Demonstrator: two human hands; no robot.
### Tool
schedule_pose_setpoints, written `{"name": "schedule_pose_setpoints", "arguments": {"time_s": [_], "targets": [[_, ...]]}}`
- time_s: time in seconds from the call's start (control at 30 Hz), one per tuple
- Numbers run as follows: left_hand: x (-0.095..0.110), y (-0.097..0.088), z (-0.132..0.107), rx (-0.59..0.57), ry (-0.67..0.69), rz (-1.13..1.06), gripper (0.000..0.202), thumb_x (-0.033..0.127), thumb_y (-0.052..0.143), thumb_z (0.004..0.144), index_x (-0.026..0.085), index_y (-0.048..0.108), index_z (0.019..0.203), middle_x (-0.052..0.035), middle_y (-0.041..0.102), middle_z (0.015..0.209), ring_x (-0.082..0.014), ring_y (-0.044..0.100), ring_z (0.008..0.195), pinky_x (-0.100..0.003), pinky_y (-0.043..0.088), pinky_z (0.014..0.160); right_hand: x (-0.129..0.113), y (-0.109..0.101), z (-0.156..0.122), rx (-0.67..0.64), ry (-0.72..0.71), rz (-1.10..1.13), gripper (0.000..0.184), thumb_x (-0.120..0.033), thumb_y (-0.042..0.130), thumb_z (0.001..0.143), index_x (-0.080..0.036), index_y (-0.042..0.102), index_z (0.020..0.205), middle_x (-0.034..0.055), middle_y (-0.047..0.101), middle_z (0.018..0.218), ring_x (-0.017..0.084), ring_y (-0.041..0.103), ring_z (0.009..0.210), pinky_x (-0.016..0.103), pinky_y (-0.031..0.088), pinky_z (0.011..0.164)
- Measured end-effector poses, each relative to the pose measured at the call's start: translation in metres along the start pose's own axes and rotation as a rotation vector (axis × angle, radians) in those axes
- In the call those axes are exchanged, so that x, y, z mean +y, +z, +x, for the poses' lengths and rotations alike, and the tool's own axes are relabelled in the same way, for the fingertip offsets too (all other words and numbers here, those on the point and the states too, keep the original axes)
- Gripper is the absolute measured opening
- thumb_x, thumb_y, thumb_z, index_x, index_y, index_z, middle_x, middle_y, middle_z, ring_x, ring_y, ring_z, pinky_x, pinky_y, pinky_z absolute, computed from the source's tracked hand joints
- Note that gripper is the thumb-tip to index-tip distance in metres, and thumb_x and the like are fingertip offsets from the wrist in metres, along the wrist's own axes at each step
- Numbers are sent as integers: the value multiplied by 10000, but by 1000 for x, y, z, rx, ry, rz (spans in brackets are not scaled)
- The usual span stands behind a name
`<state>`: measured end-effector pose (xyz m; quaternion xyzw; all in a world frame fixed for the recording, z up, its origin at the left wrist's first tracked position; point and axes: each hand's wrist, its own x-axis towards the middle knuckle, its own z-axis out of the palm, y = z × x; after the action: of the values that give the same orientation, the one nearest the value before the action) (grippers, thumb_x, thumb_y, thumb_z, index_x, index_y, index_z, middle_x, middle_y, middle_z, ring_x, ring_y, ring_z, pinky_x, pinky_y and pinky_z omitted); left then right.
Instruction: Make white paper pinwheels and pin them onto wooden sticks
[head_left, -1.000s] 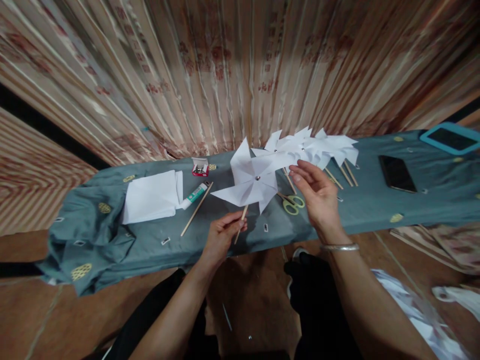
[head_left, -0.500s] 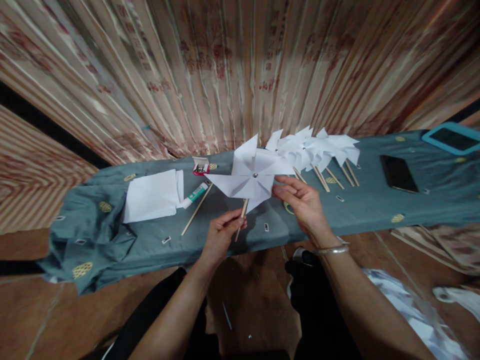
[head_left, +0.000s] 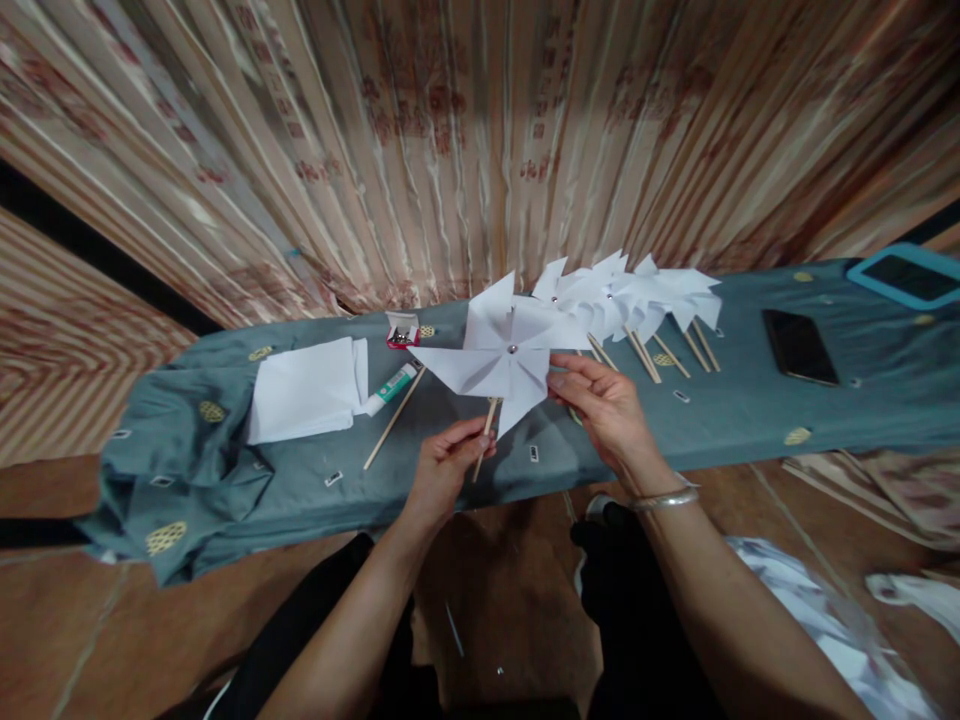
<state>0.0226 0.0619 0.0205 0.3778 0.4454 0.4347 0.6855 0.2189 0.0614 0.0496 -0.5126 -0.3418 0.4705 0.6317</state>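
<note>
White paper pinwheel with pointed, sharply creased blades (head_left: 487, 372), held up over the near middle of the surface draped in grey-green cloth (head_left: 720, 430). My left hand (head_left: 448, 462) is closed round its slim pale wooden stick (head_left: 486, 435), low on the shaft; my right hand (head_left: 611, 405) has thumb and fingertips drawn narrow at the right-hand edge of the paper, touching it or nearly so; cannot tell if they pinch. Progress, as judged: this piece looks essentially assembled, blades folded in, a shiny round metal pin head (head_left: 512, 349) at the hub, stick behind. A row of overlapping white paper pinwheels on wooden sticks (head_left: 664, 295) lies to the right, apparently complete; exact count hidden by overlap. Apparently unused: a flat stack of smooth white paper (head_left: 304, 395), one loose straight wooden stick (head_left: 394, 420), and small metallic pieces in an open red cardboard box (head_left: 403, 332). A green-and-white cylindrical glue tube (head_left: 392, 388) lies between stack and loose stick. Cloth texture: soft, rumpled at left, flatter under the materials.
</note>
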Motion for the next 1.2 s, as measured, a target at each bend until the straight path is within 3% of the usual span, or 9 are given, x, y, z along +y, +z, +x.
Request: {"name": "schedule_pose_setpoints", "arguments": {"time_s": [0.33, 0.5, 0.77, 1.2], "targets": [[-3, -1, 1, -15, 16, -10, 379, 361, 872, 557, 177, 797, 880, -49, 767, 823, -152, 675, 695, -296, 555, 768, 1, 12, -7, -66, 58, 22, 439, -433, 899, 519, -213, 745, 866, -11, 720, 682, 114, 603, 593, 261, 489, 617], [-4, -1, 1, -12, 11, -17, 348, 336, 865, 557, 178, 797, 859, -50, 771, 828, -149, 670, 688, -281, 552, 741, 2, 13, -8, -57, 60, 9, 403, -480, 898, 494, -218, 754, 764, 1, 721, 698, 112, 596, 588, 258, 478, 593], [-3, -2, 1, 7, 9, 14, 366, 355, 860, 568, 180, 794, 883, -51, 768, 807, -152, 675, 678, -275, 545, 712, 5, 10, -7, -45, 4, -43, 354, -497, 882, 522, -236, 752, 723, -6, 700, 667, 118, 583, 586, 279, 490, 603], [-4, -1, 1, -13, 14, -21, 303, 309, 866, 561, 201, 802, 836, -39, 774, 815, -128, 670, 676, -254, 557, 711, -4, -3, 1, 88, -54, -38, 307, -431, 888, 525, -245, 766, 738, -1, 733, 729, 127, 604, 624, 279, 503, 632]]}}
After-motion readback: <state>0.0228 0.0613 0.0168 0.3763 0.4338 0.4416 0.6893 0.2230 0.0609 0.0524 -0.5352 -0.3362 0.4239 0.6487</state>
